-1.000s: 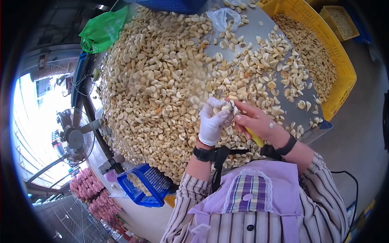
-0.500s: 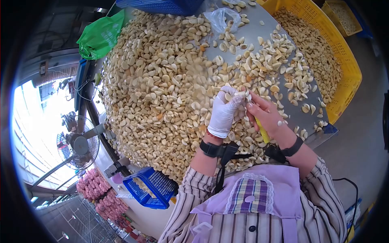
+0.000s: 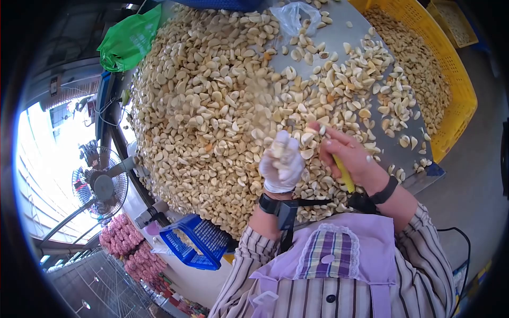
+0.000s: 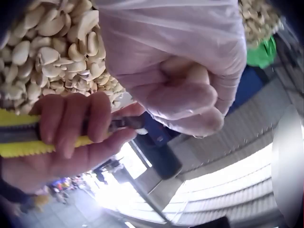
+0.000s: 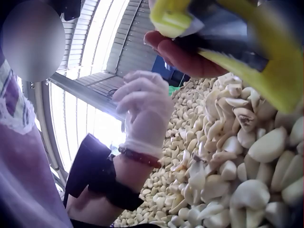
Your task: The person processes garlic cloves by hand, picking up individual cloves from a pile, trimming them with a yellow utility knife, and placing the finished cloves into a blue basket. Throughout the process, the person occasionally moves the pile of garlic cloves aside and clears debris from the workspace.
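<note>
My left hand point(image 3: 282, 161), in a thin white glove, is palm up over the heap with its fingers curled round pale garlic cloves point(image 4: 197, 76), mostly hidden by the glove. To its right, my bare right hand point(image 3: 347, 156) grips a yellow utility knife point(image 3: 344, 175). In the left wrist view the knife's dark metal end shows between thumb and forefinger, with a small white bit at the tip. The two hands are slightly apart. Under both spreads a large heap of peeled garlic cloves point(image 3: 196, 116) on a grey metal table point(image 3: 339, 32).
A yellow crate point(image 3: 461, 106) of cloves stands at the right. One blue basket point(image 3: 193, 241) sits at the near left, another point(image 3: 228, 4) at the far edge. Green point(image 3: 130, 40) and clear point(image 3: 297, 18) plastic bags lie at the back. A fan point(image 3: 101, 183) stands left.
Both hands were together at the knife tip. My left hand has now drawn away, leftward and nearer my body, turning palm up. The right hand stays nearly in place with the knife.
</note>
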A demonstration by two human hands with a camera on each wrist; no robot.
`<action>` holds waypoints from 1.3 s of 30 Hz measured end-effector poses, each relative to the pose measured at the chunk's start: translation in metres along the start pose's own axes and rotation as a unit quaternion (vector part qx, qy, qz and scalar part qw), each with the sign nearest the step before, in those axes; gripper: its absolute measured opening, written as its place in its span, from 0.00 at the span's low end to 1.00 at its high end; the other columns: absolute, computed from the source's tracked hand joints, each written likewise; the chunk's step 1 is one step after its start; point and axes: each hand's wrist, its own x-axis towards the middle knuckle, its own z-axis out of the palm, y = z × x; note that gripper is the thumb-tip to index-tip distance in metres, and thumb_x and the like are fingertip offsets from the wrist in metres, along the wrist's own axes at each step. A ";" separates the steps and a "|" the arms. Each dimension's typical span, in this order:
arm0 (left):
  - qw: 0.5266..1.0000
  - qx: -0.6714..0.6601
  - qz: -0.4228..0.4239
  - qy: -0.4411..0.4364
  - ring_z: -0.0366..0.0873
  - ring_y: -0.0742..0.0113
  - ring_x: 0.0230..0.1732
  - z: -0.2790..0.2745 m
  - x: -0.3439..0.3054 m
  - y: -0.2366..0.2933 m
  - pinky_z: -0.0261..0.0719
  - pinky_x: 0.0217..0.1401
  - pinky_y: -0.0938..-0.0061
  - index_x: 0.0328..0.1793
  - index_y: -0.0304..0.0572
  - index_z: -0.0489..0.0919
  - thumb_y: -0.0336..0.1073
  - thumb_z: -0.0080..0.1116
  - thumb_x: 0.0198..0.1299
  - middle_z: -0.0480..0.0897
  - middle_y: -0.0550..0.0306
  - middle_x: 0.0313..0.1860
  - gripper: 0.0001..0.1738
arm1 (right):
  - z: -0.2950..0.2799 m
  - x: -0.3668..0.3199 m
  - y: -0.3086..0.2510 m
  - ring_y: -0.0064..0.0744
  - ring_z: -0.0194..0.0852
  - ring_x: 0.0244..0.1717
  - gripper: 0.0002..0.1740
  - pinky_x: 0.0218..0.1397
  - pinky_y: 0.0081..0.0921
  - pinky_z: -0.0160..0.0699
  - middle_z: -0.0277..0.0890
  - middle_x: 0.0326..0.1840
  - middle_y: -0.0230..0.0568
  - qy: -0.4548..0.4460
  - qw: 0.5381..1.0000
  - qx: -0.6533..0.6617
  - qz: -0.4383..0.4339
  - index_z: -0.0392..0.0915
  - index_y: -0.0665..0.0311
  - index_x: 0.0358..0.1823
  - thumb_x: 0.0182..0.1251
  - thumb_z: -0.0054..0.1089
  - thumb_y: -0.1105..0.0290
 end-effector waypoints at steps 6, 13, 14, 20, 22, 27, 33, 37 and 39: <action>0.961 0.174 0.152 0.154 0.70 0.77 0.19 0.001 0.008 0.065 0.66 0.14 0.85 0.48 0.44 0.73 0.38 0.54 0.60 0.76 0.61 0.36 0.12 | -0.013 0.004 -0.007 0.18 0.61 0.10 0.24 0.13 0.14 0.63 0.67 0.22 0.29 0.060 0.992 0.111 -0.030 0.62 0.52 0.68 0.70 0.44 0.65; 0.120 0.970 -0.002 0.212 0.81 0.53 0.31 -0.015 0.070 0.065 0.78 0.35 0.66 0.43 0.43 0.81 0.46 0.53 0.59 0.82 0.49 0.33 0.16 | -0.016 0.010 0.001 0.19 0.62 0.10 0.26 0.12 0.15 0.64 0.67 0.22 0.32 0.039 0.993 0.106 -0.030 0.57 0.56 0.69 0.72 0.44 0.63; 0.120 0.970 -0.001 0.209 0.81 0.53 0.31 -0.016 0.073 0.062 0.78 0.35 0.66 0.43 0.43 0.81 0.46 0.53 0.59 0.82 0.49 0.33 0.16 | -0.017 0.009 0.001 0.19 0.62 0.10 0.26 0.12 0.15 0.64 0.67 0.22 0.32 0.036 0.993 0.107 -0.029 0.57 0.55 0.69 0.72 0.45 0.63; 0.259 0.928 -0.014 0.268 0.81 0.58 0.32 -0.010 0.064 0.067 0.77 0.38 0.69 0.39 0.38 0.81 0.40 0.59 0.52 0.81 0.49 0.29 0.14 | -0.014 0.002 -0.006 0.18 0.62 0.10 0.25 0.12 0.14 0.63 0.67 0.22 0.31 0.048 0.991 0.111 -0.049 0.59 0.54 0.69 0.72 0.45 0.63; 0.318 0.914 0.022 0.252 0.77 0.70 0.26 -0.006 0.055 0.067 0.74 0.30 0.79 0.41 0.36 0.80 0.35 0.60 0.53 0.79 0.55 0.25 0.12 | -0.012 0.000 -0.006 0.17 0.62 0.11 0.25 0.13 0.14 0.63 0.67 0.22 0.30 0.048 0.993 0.085 -0.061 0.59 0.54 0.69 0.71 0.45 0.63; 0.750 0.577 0.020 0.321 0.67 0.79 0.15 0.024 0.008 0.044 0.61 0.14 0.86 0.45 0.37 0.71 0.31 0.57 0.56 0.75 0.62 0.22 0.12 | 0.002 -0.012 -0.001 0.15 0.62 0.14 0.26 0.16 0.12 0.63 0.66 0.23 0.28 0.051 0.994 -0.035 -0.089 0.59 0.53 0.69 0.70 0.46 0.64; 0.876 0.419 0.087 0.221 0.66 0.78 0.16 0.068 -0.039 0.006 0.58 0.12 0.87 0.54 0.41 0.73 0.28 0.53 0.57 0.78 0.57 0.33 0.17 | 0.049 -0.040 0.013 0.14 0.59 0.19 0.36 0.23 0.13 0.60 0.66 0.23 0.27 0.030 0.946 -0.265 -0.187 0.53 0.52 0.72 0.63 0.57 0.62; 0.869 0.425 0.077 0.240 0.68 0.77 0.17 0.088 -0.075 -0.005 0.58 0.12 0.86 0.46 0.43 0.74 0.27 0.56 0.56 0.78 0.59 0.30 0.11 | 0.073 -0.058 0.032 0.17 0.60 0.18 0.40 0.23 0.19 0.62 0.67 0.20 0.30 0.011 0.865 -0.426 -0.266 0.53 0.54 0.72 0.59 0.61 0.62; 0.879 0.416 0.062 0.225 0.68 0.77 0.17 0.093 -0.095 -0.009 0.58 0.12 0.86 0.44 0.44 0.74 0.29 0.58 0.56 0.77 0.60 0.28 0.09 | 0.087 -0.066 0.040 0.19 0.62 0.18 0.40 0.24 0.20 0.63 0.68 0.21 0.31 0.014 0.847 -0.445 -0.290 0.53 0.55 0.72 0.59 0.61 0.63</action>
